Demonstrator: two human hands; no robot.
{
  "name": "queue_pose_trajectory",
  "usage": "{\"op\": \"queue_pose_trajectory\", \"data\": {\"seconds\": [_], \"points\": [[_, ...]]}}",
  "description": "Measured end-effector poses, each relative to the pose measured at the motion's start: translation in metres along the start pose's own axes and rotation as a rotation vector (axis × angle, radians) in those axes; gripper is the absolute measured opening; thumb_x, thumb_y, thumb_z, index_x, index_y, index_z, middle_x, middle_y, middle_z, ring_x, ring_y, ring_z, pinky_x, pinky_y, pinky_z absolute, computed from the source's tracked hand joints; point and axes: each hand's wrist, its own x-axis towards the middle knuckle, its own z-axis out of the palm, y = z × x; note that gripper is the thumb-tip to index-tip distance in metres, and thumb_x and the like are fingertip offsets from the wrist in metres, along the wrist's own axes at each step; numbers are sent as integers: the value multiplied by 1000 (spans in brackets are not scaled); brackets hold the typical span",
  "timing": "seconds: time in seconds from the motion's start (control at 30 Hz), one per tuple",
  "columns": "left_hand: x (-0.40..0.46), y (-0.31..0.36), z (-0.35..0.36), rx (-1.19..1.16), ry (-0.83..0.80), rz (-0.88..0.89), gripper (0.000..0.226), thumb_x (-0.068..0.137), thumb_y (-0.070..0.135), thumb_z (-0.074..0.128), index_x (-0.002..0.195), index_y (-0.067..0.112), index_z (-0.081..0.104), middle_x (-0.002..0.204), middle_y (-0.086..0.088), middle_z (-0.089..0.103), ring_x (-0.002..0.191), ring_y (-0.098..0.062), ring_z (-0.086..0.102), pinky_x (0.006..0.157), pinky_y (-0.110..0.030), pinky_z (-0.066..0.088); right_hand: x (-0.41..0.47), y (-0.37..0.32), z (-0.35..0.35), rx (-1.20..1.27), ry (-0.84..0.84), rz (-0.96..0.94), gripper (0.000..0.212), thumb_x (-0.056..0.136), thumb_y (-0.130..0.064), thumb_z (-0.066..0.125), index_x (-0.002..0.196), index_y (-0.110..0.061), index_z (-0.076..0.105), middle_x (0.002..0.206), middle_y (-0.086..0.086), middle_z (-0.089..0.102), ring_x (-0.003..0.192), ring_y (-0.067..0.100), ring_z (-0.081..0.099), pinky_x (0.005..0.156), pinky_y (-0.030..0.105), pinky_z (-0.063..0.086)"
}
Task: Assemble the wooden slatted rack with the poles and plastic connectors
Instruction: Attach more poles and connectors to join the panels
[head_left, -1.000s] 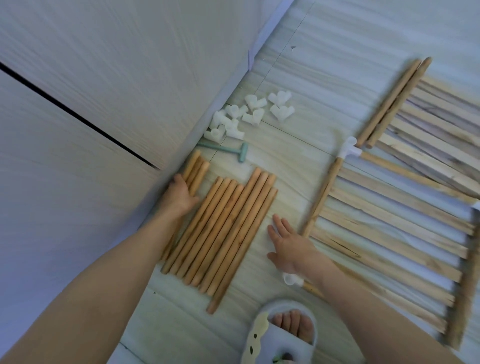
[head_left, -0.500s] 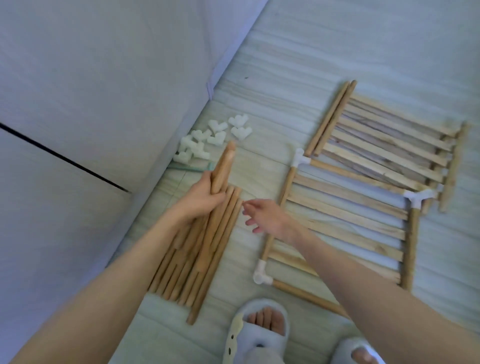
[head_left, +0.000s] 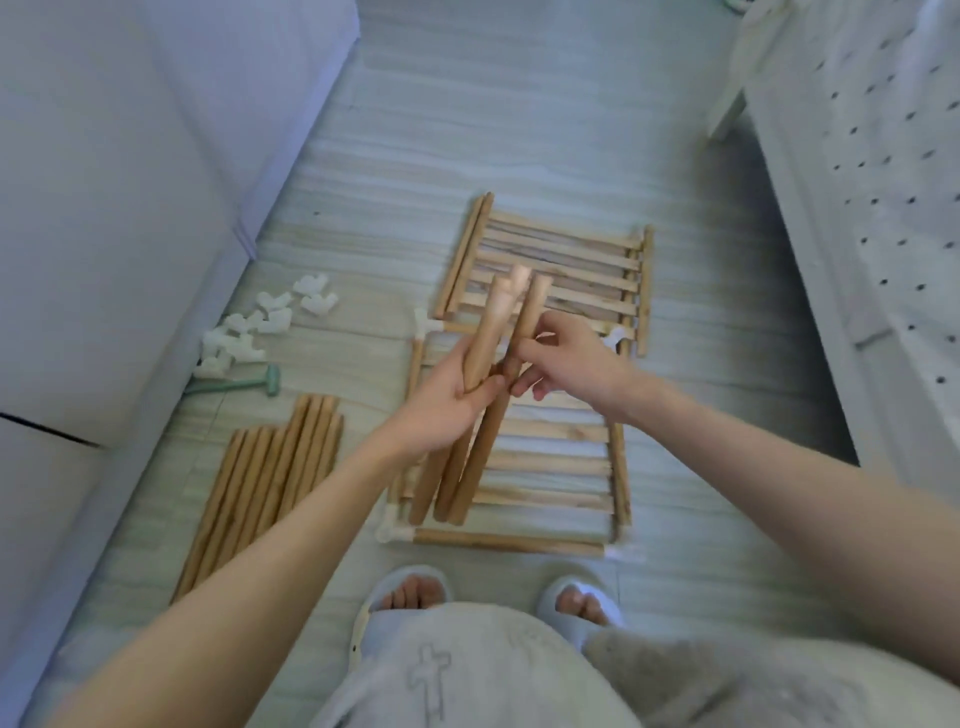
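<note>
My left hand (head_left: 451, 397) grips a bundle of short wooden poles (head_left: 485, 332) held above the floor, tilted up and away from me. My right hand (head_left: 563, 358) pinches one pole of that bundle (head_left: 529, 317) near its middle. Under both hands lies a slatted panel (head_left: 550, 457) framed by poles and white plastic connectors (head_left: 392, 530). A second slatted panel (head_left: 561, 260) lies just beyond it. Several long poles (head_left: 265, 478) lie side by side on the floor to the left. A heap of loose white connectors (head_left: 260, 325) sits near the wall.
A small green mallet (head_left: 241, 385) lies between the connector heap and the long poles. A white wall or cabinet (head_left: 130, 208) runs along the left. White furniture with a dotted cover (head_left: 857, 208) stands at the right. My slippered feet (head_left: 410, 592) stand at the panel's near edge.
My left hand has lifted the short poles off the floor and carried them right, over the framed panel. My right hand has come up and taken hold of one pole. The camera view swung right.
</note>
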Motion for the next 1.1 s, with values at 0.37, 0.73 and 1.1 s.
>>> {"op": "queue_pose_trajectory", "data": {"seconds": [0.37, 0.73, 1.1], "points": [[-27, -1, 56, -167, 204, -87, 20, 92, 5, 53, 112, 8, 51, 91, 1, 65, 84, -16, 66, 81, -31, 54, -125, 141, -67, -253, 656, 83, 16, 91, -21, 54, 83, -7, 59, 64, 7, 67, 62, 24, 67, 75, 46, 53], [-36, -4, 61, -183, 229, -100, 18, 93, 2, 52, 109, 11, 53, 99, -2, 66, 93, -18, 67, 86, -35, 54, -153, 172, -67, -260, 679, 79, 13, 93, -19, 53, 85, -10, 57, 65, 2, 65, 56, 11, 63, 63, 26, 51], [-42, -9, 59, -185, 251, -120, 26, 93, 1, 50, 119, 6, 50, 102, -5, 66, 92, -19, 66, 87, -36, 54, -151, 170, -64, -279, 654, -1, 9, 93, -17, 55, 85, -12, 57, 65, -1, 63, 60, 13, 65, 68, 35, 54]]}}
